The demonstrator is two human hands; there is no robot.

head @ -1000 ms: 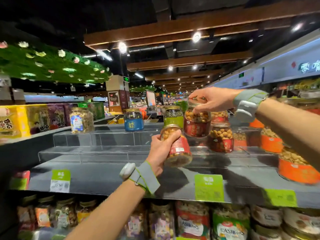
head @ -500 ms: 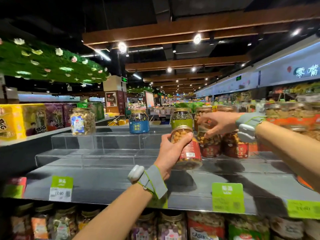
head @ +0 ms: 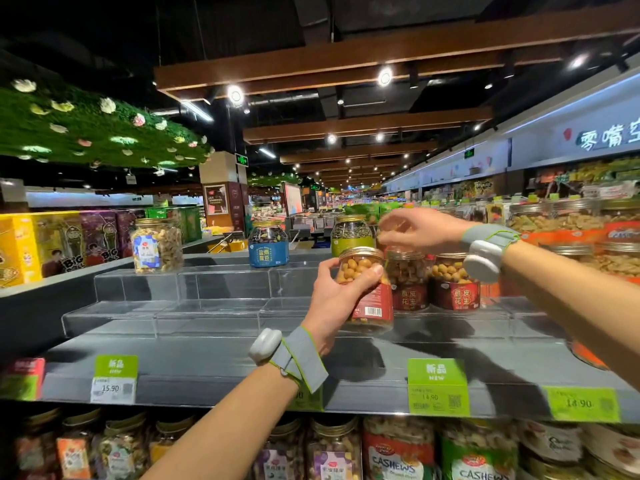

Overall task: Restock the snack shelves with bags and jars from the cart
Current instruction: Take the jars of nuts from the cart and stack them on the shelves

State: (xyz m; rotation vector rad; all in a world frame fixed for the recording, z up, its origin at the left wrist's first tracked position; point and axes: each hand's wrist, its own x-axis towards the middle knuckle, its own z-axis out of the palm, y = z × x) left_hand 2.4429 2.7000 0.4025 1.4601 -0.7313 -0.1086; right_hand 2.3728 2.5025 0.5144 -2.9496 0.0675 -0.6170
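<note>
Right grip: A second ago the right grip (head: 415, 230) carried a red-label jar by its lid, up above the row. Now it hangs just over that jar's lid with its fingers curled. We cannot tell whether they still pinch the lid or have let go.
Placed jar: The placed jar (head: 408, 285) now stands upright on a step of the clear riser (head: 214, 306), just beside a matching jar (head: 453, 285) on its right.
Left grip: The left grip (head: 332, 299) is clamped round the held jar (head: 367, 292), thumb on one side and fingers across the front.
Held jar: It is in the air in front of the riser, a little tilted, and closer to the row than it was. It is just left of the placed jar and overlaps it from where we look.
Shelf: The grey shelf (head: 207, 365) carries the riser. Much of the riser to the left shows no jars, with a blue-label jar (head: 268, 244) and a green-label jar (head: 351, 233) on the top level.
Meaning for the task: We judge one jar delivered, and the held jar is likely next for the spot to its left.
Cart: Not in view, so we cannot say how much stock is left.
</note>
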